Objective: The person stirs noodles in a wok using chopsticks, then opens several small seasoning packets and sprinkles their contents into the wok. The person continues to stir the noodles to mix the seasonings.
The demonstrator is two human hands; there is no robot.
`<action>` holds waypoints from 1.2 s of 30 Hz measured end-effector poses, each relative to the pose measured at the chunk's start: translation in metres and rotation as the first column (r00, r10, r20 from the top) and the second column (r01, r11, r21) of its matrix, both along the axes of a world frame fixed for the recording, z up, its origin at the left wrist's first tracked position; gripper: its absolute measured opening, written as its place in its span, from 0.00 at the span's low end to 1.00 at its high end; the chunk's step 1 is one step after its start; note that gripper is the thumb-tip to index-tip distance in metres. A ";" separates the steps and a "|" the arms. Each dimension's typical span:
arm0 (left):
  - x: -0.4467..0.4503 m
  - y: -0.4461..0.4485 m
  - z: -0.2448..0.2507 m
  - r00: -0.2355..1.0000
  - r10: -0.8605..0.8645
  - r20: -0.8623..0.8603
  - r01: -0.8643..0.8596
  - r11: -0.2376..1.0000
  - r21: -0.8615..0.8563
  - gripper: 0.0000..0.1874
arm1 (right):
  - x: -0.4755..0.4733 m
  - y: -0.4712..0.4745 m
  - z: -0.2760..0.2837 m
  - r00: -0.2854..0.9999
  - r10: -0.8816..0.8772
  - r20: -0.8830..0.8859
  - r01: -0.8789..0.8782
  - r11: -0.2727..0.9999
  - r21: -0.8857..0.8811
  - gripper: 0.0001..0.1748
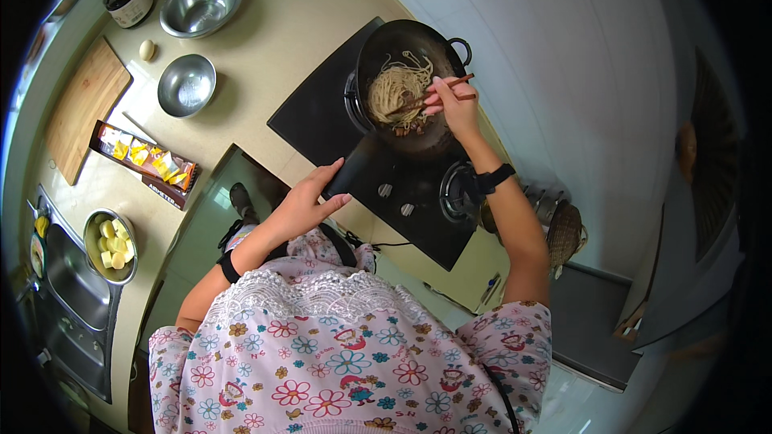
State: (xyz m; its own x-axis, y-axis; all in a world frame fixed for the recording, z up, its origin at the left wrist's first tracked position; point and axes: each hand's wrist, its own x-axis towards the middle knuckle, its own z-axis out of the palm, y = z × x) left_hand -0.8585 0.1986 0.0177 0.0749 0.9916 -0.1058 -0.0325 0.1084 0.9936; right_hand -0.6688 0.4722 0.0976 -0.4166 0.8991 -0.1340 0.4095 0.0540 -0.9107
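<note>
My right hand [455, 102] holds a pair of brown chopsticks [466, 97], their tips among pale noodles [395, 87]. The noodles lie heaped in a dark wok [416, 36] on a black gas hob [319, 105]. Small brown pieces [410, 130] sit beside the noodles on the wok's near side. At the lower left, my left hand [310, 199] grips the end of the wok's thick dark handle [356, 169], thumb on one side and fingers on the other.
Two steel bowls [187, 85], an egg [146, 50], a wooden cutting board [84, 108] and an open box of sachets [145, 160] stand on the left counter. A bowl of pale chunks [111, 244] sits by the sink [78, 277]. A second burner [455, 193] lies below my right forearm.
</note>
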 end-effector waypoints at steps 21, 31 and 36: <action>0.005 0.002 -0.005 1.000 0.002 -0.013 -0.002 1.000 -0.007 0.35 | 0.012 0.029 -0.028 0.961 -0.245 -0.128 0.268 0.938 0.219 0.13; 0.006 0.004 -0.006 0.998 -0.027 0.057 0.032 0.995 -0.092 0.36 | -0.042 0.002 -0.028 0.903 -0.196 -0.382 0.241 0.968 0.074 0.11; 0.006 0.004 -0.004 0.997 -0.029 0.073 0.037 0.993 -0.110 0.36 | -0.023 -0.037 -0.017 0.942 -0.047 -0.334 0.083 0.992 0.093 0.15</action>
State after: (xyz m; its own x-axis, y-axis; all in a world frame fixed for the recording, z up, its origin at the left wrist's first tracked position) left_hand -0.8523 0.2022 0.0137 0.1187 0.9708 -0.2084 -0.0974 0.2202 0.9706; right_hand -0.6915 0.4348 0.0809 -0.3617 0.9273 0.0965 0.0925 0.1387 -0.9860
